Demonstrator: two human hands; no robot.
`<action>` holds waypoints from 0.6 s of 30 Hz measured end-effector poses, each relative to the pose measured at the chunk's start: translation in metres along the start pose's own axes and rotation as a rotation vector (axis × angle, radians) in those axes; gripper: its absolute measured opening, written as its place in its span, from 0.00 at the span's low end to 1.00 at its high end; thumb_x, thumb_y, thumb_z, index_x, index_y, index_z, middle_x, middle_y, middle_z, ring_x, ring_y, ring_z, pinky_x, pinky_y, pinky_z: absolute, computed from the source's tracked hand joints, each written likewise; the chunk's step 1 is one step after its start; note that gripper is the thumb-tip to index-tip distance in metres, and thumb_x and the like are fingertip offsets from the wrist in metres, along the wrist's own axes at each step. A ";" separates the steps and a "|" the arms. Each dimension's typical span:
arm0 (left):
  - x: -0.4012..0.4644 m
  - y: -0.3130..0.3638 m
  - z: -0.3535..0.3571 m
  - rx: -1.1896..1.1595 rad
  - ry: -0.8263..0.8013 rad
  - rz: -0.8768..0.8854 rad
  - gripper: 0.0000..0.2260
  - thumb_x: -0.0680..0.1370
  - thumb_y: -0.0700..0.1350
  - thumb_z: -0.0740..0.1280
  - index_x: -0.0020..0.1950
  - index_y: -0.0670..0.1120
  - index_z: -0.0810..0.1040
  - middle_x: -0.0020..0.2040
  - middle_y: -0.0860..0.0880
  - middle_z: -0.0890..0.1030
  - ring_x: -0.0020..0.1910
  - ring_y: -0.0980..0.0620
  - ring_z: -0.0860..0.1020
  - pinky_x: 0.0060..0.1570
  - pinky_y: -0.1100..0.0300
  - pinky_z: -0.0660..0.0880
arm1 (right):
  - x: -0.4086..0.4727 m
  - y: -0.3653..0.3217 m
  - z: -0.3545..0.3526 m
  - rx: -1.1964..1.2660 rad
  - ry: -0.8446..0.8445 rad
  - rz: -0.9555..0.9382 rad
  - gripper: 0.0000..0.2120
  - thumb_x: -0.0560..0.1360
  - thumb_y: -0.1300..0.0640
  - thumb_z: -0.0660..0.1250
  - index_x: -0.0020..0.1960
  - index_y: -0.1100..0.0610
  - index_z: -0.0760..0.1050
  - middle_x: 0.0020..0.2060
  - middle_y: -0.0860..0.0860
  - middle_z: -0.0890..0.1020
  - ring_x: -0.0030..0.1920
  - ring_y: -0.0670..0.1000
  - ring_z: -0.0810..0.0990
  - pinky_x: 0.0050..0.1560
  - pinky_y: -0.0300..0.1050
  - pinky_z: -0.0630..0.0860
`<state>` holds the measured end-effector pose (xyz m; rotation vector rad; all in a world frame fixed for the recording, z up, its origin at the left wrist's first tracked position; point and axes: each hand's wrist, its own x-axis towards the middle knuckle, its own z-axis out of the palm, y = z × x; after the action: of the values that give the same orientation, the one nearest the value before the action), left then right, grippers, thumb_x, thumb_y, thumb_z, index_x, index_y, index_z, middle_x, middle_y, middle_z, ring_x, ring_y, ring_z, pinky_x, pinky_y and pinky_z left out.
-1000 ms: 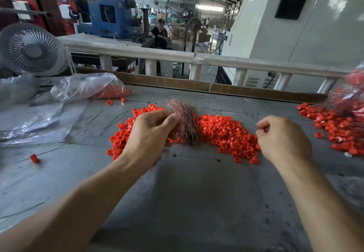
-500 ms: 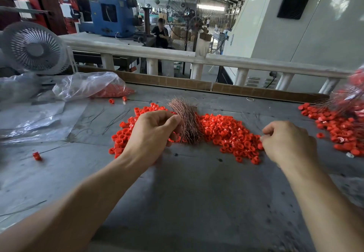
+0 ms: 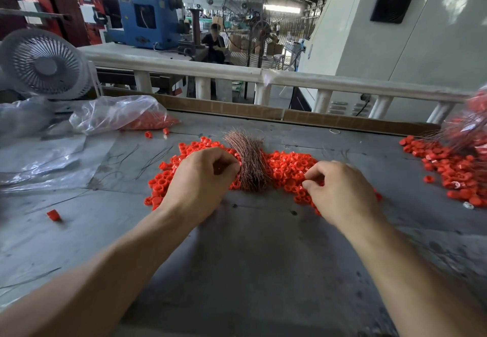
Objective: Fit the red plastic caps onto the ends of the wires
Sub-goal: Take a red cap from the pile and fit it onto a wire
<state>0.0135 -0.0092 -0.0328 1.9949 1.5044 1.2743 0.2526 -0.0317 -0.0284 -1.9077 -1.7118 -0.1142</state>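
Observation:
A bundle of thin copper wires (image 3: 247, 157) lies across a pile of red plastic caps (image 3: 290, 168) in the middle of the grey table (image 3: 250, 257). My left hand (image 3: 200, 181) sits at the bundle's left side, its curled fingers and thumb pinching wires at the bundle's edge. To the right of the bundle, my right hand (image 3: 342, 194) rests on the pile with curled fingers, thumb and forefinger closing on a cap. Which cap it holds is hidden by the fingers.
A second heap of red caps (image 3: 453, 173) lies at the right edge, under a blurred bunch of capped wires (image 3: 474, 125). A clear bag with caps (image 3: 118, 115), plastic sheets and a white fan (image 3: 44, 65) fill the left. One stray cap (image 3: 54, 215) and loose dark wires (image 3: 152, 157) lie nearby.
My right hand has moved left from the bare table onto the cap pile beside the wire bundle. My left hand stays at the bundle.

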 end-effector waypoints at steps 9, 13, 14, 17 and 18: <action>0.003 -0.008 -0.001 0.171 -0.041 0.033 0.04 0.77 0.48 0.73 0.48 0.57 0.84 0.43 0.62 0.82 0.43 0.64 0.78 0.42 0.69 0.70 | -0.004 -0.017 0.009 0.112 0.026 -0.154 0.03 0.75 0.55 0.75 0.49 0.50 0.83 0.44 0.46 0.83 0.48 0.51 0.78 0.49 0.44 0.71; 0.002 -0.008 0.002 0.214 -0.072 0.066 0.03 0.75 0.50 0.74 0.48 0.57 0.84 0.45 0.61 0.82 0.45 0.61 0.78 0.44 0.68 0.70 | -0.010 -0.027 0.011 0.170 0.004 -0.257 0.05 0.73 0.53 0.77 0.49 0.50 0.83 0.43 0.43 0.81 0.46 0.46 0.74 0.50 0.41 0.70; 0.002 -0.007 0.002 0.218 -0.072 0.068 0.03 0.75 0.50 0.74 0.48 0.57 0.84 0.44 0.61 0.82 0.44 0.62 0.78 0.43 0.70 0.69 | -0.011 -0.030 0.011 0.172 -0.013 -0.287 0.07 0.73 0.53 0.77 0.49 0.50 0.83 0.42 0.41 0.80 0.45 0.45 0.73 0.49 0.40 0.70; 0.001 -0.006 0.002 0.193 -0.065 0.078 0.02 0.76 0.50 0.73 0.47 0.57 0.84 0.44 0.60 0.82 0.44 0.62 0.78 0.43 0.67 0.71 | -0.014 -0.037 0.009 0.157 -0.054 -0.394 0.12 0.72 0.57 0.78 0.53 0.49 0.80 0.44 0.39 0.78 0.48 0.45 0.75 0.51 0.41 0.72; 0.001 -0.005 0.002 0.182 -0.067 0.081 0.02 0.76 0.49 0.73 0.47 0.56 0.84 0.43 0.61 0.82 0.43 0.62 0.78 0.43 0.67 0.71 | -0.014 -0.039 0.009 0.151 -0.060 -0.426 0.13 0.72 0.58 0.77 0.55 0.49 0.80 0.46 0.40 0.80 0.51 0.46 0.77 0.53 0.42 0.73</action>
<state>0.0125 -0.0064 -0.0371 2.2108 1.5724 1.1239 0.2107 -0.0395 -0.0284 -1.4302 -2.0826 -0.0863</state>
